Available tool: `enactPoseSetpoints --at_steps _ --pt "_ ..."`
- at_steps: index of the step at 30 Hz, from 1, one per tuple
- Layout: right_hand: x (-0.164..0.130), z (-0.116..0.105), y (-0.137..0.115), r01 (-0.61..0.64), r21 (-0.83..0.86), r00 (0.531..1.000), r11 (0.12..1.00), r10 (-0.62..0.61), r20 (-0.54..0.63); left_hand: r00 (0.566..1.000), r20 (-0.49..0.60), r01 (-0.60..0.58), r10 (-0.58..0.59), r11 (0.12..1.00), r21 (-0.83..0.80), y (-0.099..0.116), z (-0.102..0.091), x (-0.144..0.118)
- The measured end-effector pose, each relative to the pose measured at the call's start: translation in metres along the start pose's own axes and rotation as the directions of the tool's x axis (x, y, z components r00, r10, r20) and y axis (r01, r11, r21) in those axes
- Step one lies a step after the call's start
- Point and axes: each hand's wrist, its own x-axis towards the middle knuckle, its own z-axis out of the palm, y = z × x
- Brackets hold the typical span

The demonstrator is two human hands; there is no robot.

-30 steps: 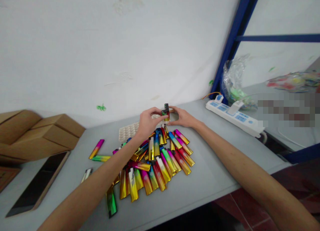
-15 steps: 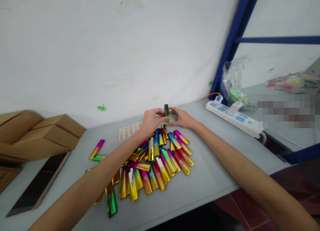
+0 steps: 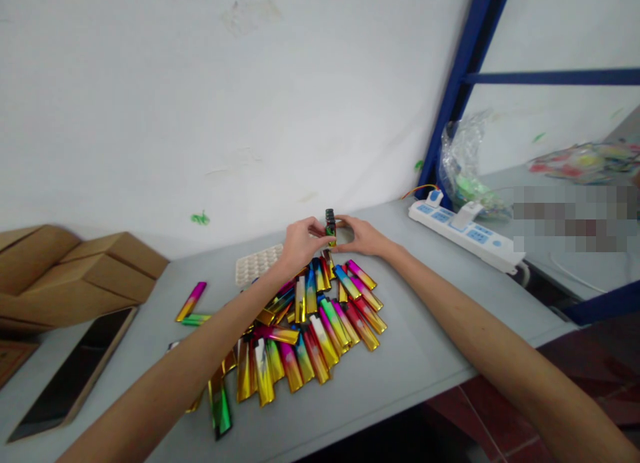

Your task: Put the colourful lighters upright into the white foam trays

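Up at 12 o'clock on the table, past the heap of lighters, sits a white tray. Left hand and right hand pinch one upright lighter between their fingertips, just over the tray's right end

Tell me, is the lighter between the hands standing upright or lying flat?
Upright. The lighter stands on end, dark cap on top, pinched between the left hand and right hand, while the lighter pile lies flat.
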Motion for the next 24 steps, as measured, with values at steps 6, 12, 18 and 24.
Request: enactPoseSetpoints --at_steps 6,12,18,24 --pt "0.000 0.001 0.000 0.000 0.011 1.000 1.000 0.000 -0.007 0.988 0.134 0.058 -0.072 0.993 0.102 0.012 -0.015 0.003" --pt "0.000 0.001 0.002 0.020 0.024 1.000 1.000 -0.020 0.000 0.981 0.146 -0.172 0.126 0.912 0.372 0.052 -0.021 -0.042" --pt "0.000 0.002 0.003 -0.030 -0.033 0.999 0.999 0.029 -0.018 0.910 0.391 -0.363 0.139 0.723 0.588 0.085 0.017 -0.074" --pt "0.001 0.002 0.006 -0.032 -0.011 0.999 0.999 0.032 0.002 0.917 0.391 -0.341 0.079 0.663 0.666 0.086 0.045 -0.072"
